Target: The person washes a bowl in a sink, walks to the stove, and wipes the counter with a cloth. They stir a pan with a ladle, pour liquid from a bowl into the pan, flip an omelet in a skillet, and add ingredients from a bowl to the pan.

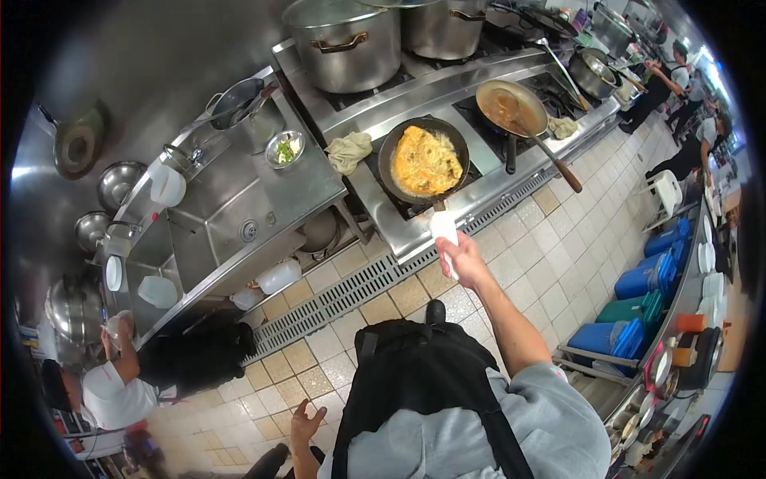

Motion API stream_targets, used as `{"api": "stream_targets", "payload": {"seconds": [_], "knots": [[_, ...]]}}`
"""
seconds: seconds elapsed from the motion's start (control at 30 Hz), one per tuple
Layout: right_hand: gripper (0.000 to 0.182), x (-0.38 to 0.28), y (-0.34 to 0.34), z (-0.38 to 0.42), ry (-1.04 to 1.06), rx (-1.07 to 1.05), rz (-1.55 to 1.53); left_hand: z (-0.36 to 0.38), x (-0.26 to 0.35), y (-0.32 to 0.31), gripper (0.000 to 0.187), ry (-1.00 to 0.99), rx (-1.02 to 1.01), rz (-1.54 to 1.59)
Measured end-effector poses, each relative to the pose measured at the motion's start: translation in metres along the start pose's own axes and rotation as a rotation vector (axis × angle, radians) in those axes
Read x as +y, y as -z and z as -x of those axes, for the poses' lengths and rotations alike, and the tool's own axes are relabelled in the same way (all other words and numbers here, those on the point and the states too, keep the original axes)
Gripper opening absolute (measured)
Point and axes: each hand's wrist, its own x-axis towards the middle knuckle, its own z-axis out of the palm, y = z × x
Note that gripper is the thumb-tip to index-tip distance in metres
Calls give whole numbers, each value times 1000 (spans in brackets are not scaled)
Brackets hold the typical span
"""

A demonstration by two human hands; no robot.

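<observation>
My right hand point(465, 262) grips a white cloth point(444, 227) wrapped round the handle of a dark frying pan point(384, 164). In the pan, over a stove burner, lies a yellow and orange egg-like food point(427, 162). My left hand point(306, 423) hangs low near my body, fingers apart, with nothing in it. Right of the frying pan stands another pan point(492, 89) with brown sauce and a wooden-handled ladle point(558, 164). A crumpled cloth point(349, 152) lies left of the frying pan.
Large pots point(351, 60) stand behind the pans. At left are a sink point(203, 227), a bowl of chopped greens point(285, 149) and a person point(112, 391). Several people stand at the far right. Blue bins point(638, 275) line the right side; a floor grate point(327, 299) runs below the stove.
</observation>
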Motion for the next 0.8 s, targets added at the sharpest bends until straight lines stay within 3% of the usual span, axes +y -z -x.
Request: {"api": "stream_targets", "payload": {"seconds": [0.1,0.2,0.47,0.53,0.57,0.63,0.67,0.7,0.73,0.8], "knots": [[14,-11,16,-26,-93,-27,-242,9,-7,-25,81,3,83,87],[14,-18,25,-49,-91,-42,-173,39,50,-29,75,119,143,264],[17,-32,8,-132,-43,-36,-141,43,-79,-79,67,157,-133,245],[16,-25,2,-141,-58,-11,-166,25,-108,-72,67,215,-375,157],[16,-19,-1,-144,-69,7,-202,28,-119,-75,67,217,-383,159],[14,-2,2,-148,-72,10,-196,33,-135,-72,69,243,-11,582],[15,11,7,-150,-86,24,-170,69,-148,-46,69,244,-20,576],[16,18,12,-151,-92,41,-145,61,-108,-28,71,317,-55,359],[16,21,14,-148,-97,44,-151,26,6,-2,72,381,-90,137],[15,35,23,-147,-115,75,-114,6,-7,7,73,322,-110,112]]}}
